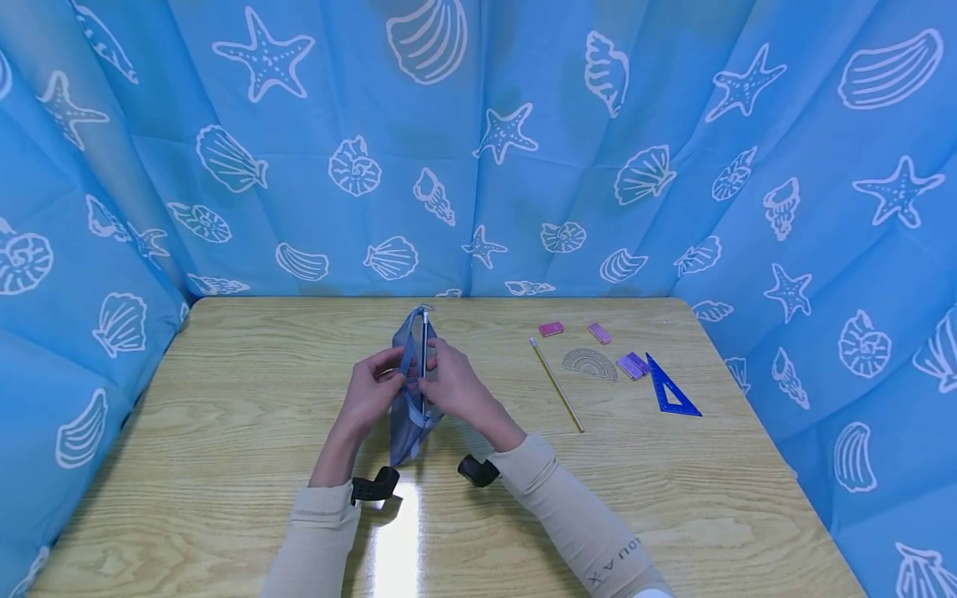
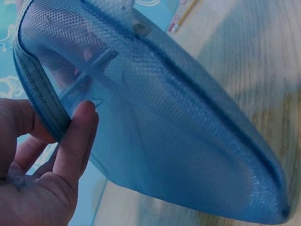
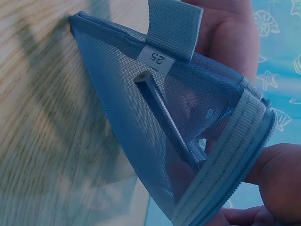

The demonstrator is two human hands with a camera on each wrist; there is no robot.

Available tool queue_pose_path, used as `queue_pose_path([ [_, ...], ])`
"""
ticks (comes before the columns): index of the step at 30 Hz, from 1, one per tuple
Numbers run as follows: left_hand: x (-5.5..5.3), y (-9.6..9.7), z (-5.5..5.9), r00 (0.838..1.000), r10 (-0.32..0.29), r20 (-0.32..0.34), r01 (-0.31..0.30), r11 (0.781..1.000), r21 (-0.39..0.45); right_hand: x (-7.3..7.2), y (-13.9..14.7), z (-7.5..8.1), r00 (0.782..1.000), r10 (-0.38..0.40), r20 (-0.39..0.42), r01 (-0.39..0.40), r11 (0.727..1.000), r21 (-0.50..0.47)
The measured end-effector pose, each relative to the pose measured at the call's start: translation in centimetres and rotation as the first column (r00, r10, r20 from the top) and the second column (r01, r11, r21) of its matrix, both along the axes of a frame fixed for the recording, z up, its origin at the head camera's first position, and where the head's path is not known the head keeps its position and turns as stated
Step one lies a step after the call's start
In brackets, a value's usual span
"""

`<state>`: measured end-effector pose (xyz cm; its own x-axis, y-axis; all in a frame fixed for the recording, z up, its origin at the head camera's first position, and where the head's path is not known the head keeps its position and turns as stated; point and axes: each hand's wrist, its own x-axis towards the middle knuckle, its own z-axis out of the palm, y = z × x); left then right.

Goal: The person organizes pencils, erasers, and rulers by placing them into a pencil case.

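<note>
1. over the pale wood-grain table [image 1: 224,465], left hand [image 1: 375,384] pinches a blue translucent mesh pouch [image 1: 404,430] by its zippered rim [image 2: 43,94].
2. right hand [image 1: 454,384] pinches a slim dark straight pencil [image 1: 424,336], partly inside pouch.

With the left forearm [image 1: 320,527] and right forearm [image 1: 579,519] angled toward the mesh pouch [image 1: 404,430], the left hand [image 1: 374,382] pinches between thumb and fingers at the pouch's left while the right hand [image 1: 458,384] curls at its right.
</note>
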<state>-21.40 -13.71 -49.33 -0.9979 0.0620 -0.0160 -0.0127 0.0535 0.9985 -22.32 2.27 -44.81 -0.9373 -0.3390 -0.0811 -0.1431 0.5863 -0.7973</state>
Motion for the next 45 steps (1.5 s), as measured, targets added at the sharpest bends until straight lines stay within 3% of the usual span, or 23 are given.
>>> queue_pose_path([
  [26,-0.1,0.0,-0.1,1.000,0.004,-0.008,-0.004,1.000,-0.021,-0.4,-0.3,0.1,0.999,0.008,-0.041,-0.007,0.999,0.039],
  [45,-0.2,0.0,0.2,1.000,0.004,-0.014,-0.005,1.000,-0.019,-0.4,0.0,1.0,0.999,0.039,-0.001,-0.039,0.995,0.092],
])
